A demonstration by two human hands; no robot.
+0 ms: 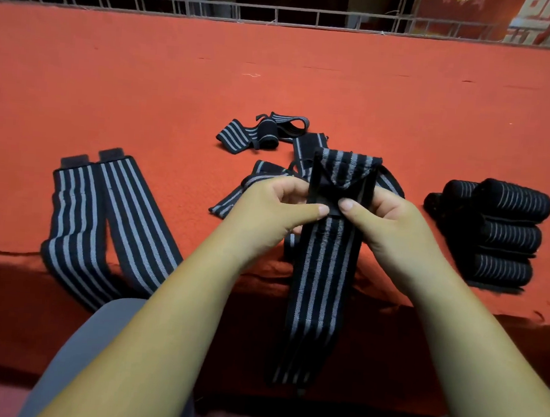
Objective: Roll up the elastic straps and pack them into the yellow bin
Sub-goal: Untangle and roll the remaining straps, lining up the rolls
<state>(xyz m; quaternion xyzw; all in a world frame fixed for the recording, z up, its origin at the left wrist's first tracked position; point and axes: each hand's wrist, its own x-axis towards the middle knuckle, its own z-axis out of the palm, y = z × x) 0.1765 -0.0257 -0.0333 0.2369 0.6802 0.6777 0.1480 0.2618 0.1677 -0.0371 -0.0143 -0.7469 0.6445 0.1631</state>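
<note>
left hand (277, 208): pinched the held strap at its left edge, thumb on top, fingers curled behind.
right hand (385, 217): pinched the same strap at its right edge, thumb on top, fingers curled behind.
thumbs: both tips sat on the black patch (325, 196), just beside each other with a small gap between them.
held strap (325, 268): black with grey stripes, lifted off the tabletop in front of me. Top end was folded over toward me. The long tail hung straight down past the near edge of the tabletop.
flat straps (102, 214): two, unrolled, side by side at the left, well apart from my hands. Black tabs were at the far ends. They touched at the far end and spread apart nearer me. Near ends draped over the tabletop edge.
loose straps (256, 134): untidy heap mid-tabletop, just beyond and beneath my hands. One lay half coiled at the far side. The rest were partly hidden by my hands and the held strap, so I could not tell the count.
rolled straps (506, 226): several tight rolls at the right, lying on their sides, packed against each other in a row toward me, with more behind at the far left of the group.
tabletop (112, 80): covered in red cloth, which hung down over the near edge.
railing (282, 13): metal grid along the far side, dark behind it.
grey fabric (92, 342): low left, below the tabletop edge and under my left forearm. I could not tell what it was.
</note>
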